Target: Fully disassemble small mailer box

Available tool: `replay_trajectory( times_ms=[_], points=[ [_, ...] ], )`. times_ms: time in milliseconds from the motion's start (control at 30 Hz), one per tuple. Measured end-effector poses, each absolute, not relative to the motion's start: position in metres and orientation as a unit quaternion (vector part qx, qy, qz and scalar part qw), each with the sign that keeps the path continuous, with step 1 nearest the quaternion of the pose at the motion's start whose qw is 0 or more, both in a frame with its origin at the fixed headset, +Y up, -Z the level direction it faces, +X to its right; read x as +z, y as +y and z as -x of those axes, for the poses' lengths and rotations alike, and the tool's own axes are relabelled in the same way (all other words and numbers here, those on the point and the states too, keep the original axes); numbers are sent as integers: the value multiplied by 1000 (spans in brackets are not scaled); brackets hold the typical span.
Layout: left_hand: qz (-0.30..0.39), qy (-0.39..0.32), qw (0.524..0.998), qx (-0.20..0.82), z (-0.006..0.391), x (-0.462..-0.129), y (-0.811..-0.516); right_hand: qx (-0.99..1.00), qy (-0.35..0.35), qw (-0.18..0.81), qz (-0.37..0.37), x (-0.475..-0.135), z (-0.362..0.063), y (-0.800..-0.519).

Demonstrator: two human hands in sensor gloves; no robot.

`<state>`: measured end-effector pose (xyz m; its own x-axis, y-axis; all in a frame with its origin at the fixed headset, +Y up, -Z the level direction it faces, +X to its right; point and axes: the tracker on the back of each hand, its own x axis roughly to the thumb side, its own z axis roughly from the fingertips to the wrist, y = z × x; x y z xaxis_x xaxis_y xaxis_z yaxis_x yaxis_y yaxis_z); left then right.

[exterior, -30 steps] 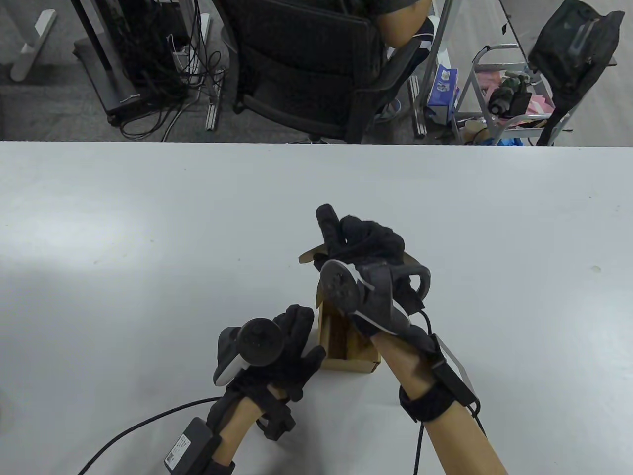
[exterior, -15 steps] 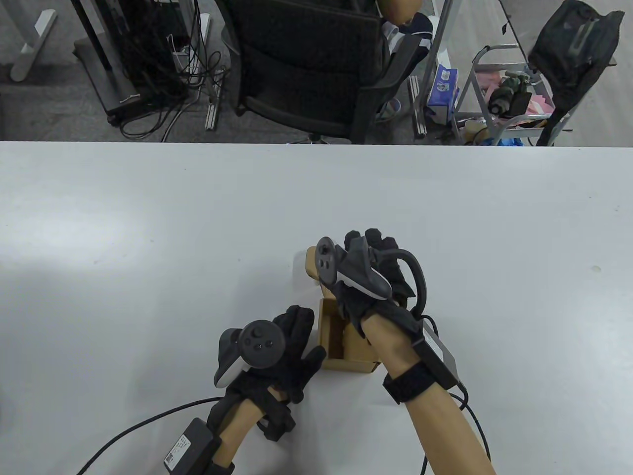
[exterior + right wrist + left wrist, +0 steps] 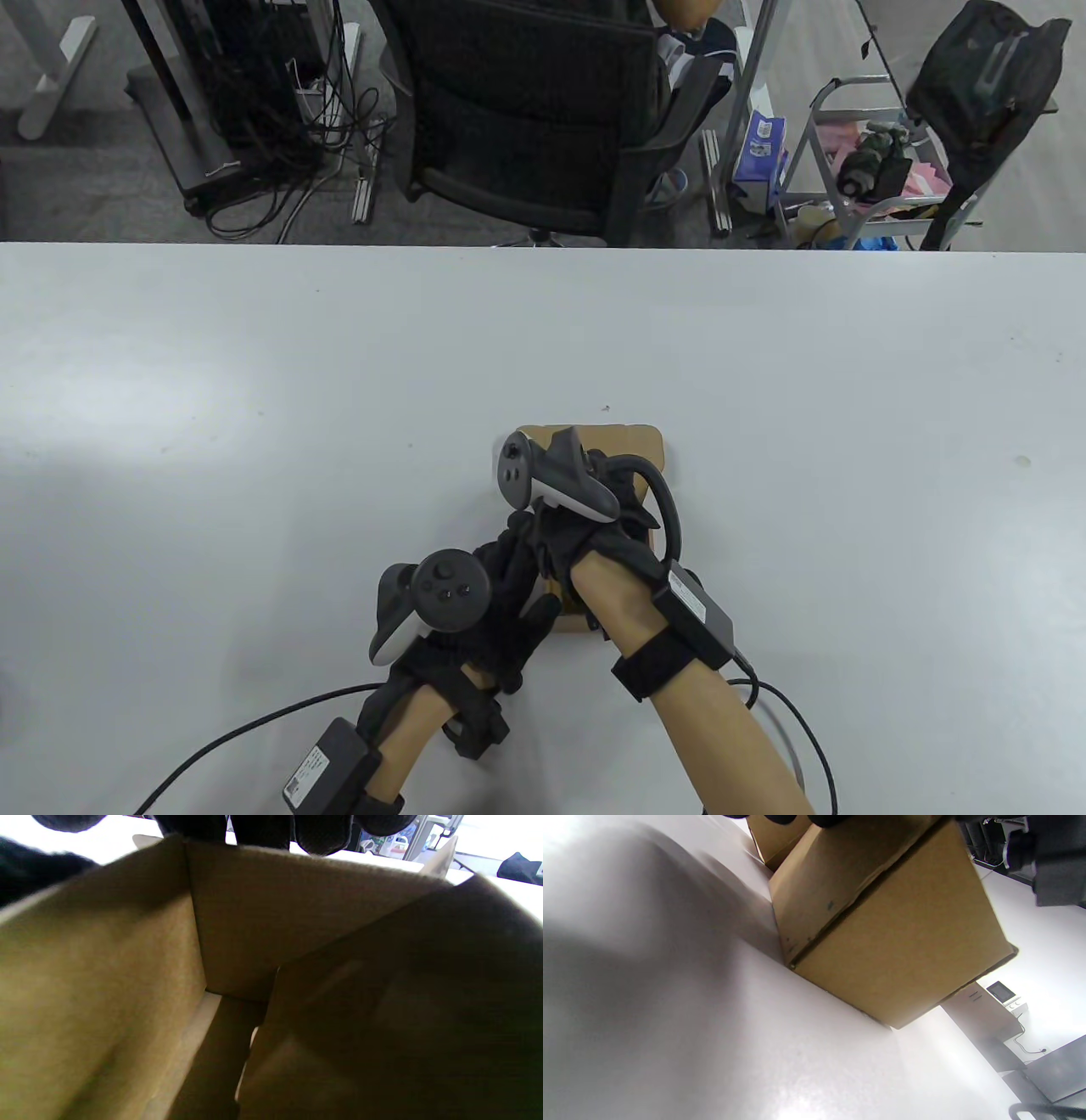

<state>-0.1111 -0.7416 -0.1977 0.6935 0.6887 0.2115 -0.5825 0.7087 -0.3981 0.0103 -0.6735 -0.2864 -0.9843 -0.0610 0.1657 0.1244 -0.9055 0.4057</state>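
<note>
The small brown mailer box [image 3: 570, 624] sits near the table's front middle, mostly hidden under my hands. Its lid [image 3: 632, 441] lies flat on the table beyond it. My left hand [image 3: 526, 577] holds the box's left wall, thumb at the near corner. In the left wrist view the box's outer side [image 3: 891, 933] fills the frame, with fingertips [image 3: 797, 818] on its top edge. My right hand [image 3: 607, 501] reaches down into the open box. In the right wrist view its fingertips [image 3: 263, 832] hook over the far wall [image 3: 254, 912] of the box.
The white table [image 3: 254, 407] stretches wide to the left, right and far side of the box. Black cables [image 3: 237, 730] trail from both wrists across the front edge. An office chair [image 3: 543, 127] and floor clutter stand beyond the far edge.
My right hand has come down and toward me from the raised lid. The lid now lies flat beyond the box, and the hand covers the opening. The left hand has stayed put.
</note>
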Motion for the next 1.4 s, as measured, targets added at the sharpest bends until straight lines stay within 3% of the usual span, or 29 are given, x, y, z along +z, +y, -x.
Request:
replay_trajectory(
  times_ms=[267,533,767,1033,1233,1400],
  points=[
    [159,-173,906,352,111,-197,-743,-975,-212,34,62,-287,-25,-673],
    [160,-171,907,349,110,-196,-742,-976,-216,15,0,-288,-82,-674],
    [161,-171,907,349,109,-196,-743,-963,-254,-91,-27,-278,-131,-693],
    [161,-168,907,350,109,-196,-743,-939,-258,-224,-25,-264,-153,-716],
    [162,-169,907,351,109,-196,-743,-926,-236,-293,-28,-257,-160,-725],
    [159,-169,909,347,110,-196,-743,-948,-105,-299,-34,-242,-164,-710]
  ],
)
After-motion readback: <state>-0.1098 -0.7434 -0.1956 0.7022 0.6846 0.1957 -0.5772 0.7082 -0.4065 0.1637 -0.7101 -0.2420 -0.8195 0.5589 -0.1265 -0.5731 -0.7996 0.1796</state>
